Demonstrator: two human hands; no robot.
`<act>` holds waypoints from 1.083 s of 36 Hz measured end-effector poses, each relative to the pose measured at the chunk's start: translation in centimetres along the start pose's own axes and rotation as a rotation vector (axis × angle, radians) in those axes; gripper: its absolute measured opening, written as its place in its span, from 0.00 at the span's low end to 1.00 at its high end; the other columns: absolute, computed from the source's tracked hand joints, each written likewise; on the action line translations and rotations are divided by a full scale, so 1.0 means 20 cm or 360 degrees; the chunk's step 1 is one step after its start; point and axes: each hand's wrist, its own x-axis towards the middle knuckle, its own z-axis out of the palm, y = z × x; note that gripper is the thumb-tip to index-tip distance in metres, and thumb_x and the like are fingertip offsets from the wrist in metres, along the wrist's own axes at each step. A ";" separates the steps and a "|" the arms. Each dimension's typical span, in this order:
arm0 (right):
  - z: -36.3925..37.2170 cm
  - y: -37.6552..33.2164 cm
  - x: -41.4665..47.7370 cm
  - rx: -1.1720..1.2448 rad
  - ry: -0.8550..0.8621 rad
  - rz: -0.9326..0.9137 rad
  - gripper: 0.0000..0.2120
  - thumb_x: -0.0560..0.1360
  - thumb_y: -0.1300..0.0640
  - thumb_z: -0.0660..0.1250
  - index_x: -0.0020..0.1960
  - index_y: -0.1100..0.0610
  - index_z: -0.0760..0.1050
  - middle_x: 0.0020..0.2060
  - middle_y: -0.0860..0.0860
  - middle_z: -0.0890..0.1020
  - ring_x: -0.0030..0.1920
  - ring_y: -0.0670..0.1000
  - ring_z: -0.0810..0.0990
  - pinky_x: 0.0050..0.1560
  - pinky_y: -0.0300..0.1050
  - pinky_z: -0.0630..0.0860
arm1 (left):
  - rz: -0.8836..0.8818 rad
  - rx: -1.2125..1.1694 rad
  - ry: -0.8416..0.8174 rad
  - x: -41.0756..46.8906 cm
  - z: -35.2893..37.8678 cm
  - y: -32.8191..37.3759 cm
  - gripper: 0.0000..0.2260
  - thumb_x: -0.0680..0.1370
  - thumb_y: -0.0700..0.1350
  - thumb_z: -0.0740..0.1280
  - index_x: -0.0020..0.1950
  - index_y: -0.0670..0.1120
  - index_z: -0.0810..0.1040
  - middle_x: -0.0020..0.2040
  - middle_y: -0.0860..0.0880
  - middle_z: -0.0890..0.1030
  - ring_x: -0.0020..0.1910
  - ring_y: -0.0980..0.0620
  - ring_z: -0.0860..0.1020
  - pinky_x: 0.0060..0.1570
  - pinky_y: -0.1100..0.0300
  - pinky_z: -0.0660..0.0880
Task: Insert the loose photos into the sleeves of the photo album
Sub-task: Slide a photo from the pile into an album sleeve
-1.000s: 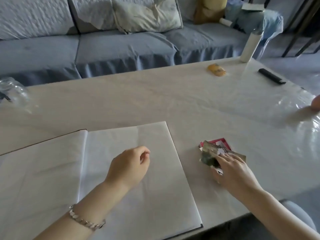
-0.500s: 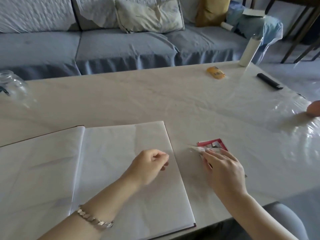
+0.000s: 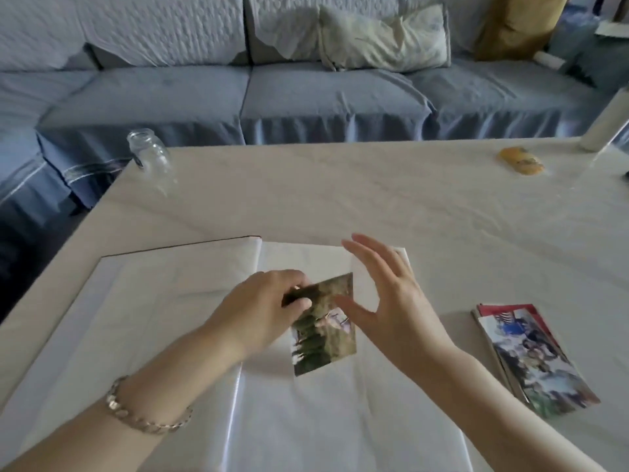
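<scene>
Left hand (image 3: pixel 269 301) pinches glossy green landscape photo (image 3: pixel 323 342) over right page of open white album (image 3: pixel 340 420); right hand (image 3: pixel 391 301) spread, empty, alongside. I judge insertion starting; next: locate sleeve mouth.

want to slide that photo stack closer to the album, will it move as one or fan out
The photo stack lies fanned, edges offset, so a push would likely spread it further. The prints look glossy, so they probably slip over each other. The single photo held up by one corner looks mostly flat, suggesting the prints are fairly stiff.
</scene>
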 end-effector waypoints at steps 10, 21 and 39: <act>0.21 -0.22 0.23 0.0608 -0.0175 0.0312 0.09 0.72 0.63 0.69 0.36 0.52 0.82 0.32 0.46 0.83 0.35 0.46 0.80 0.38 0.37 0.75 | -0.0186 -0.0517 0.0486 -0.07 -0.21 -0.25 0.16 0.71 0.50 0.73 0.54 0.59 0.72 0.40 0.55 0.82 0.41 0.61 0.79 0.46 0.62 0.77; 0.50 -0.36 0.31 0.1437 0.0174 0.0855 0.06 0.74 0.67 0.67 0.41 0.59 0.80 0.29 0.47 0.83 0.32 0.45 0.82 0.32 0.35 0.78 | -0.1029 -0.2189 0.0650 -0.12 -0.18 -0.50 0.14 0.74 0.39 0.69 0.58 0.37 0.75 0.48 0.40 0.83 0.42 0.47 0.83 0.40 0.54 0.81; 0.93 -0.22 0.12 -0.0437 -0.0587 -0.0150 0.29 0.72 0.39 0.55 0.61 0.56 0.77 0.65 0.57 0.74 0.67 0.54 0.62 0.63 0.45 0.59 | -0.0839 -0.0814 0.1574 -0.18 -0.33 -1.06 0.05 0.75 0.38 0.68 0.43 0.35 0.76 0.38 0.46 0.79 0.28 0.54 0.80 0.26 0.58 0.78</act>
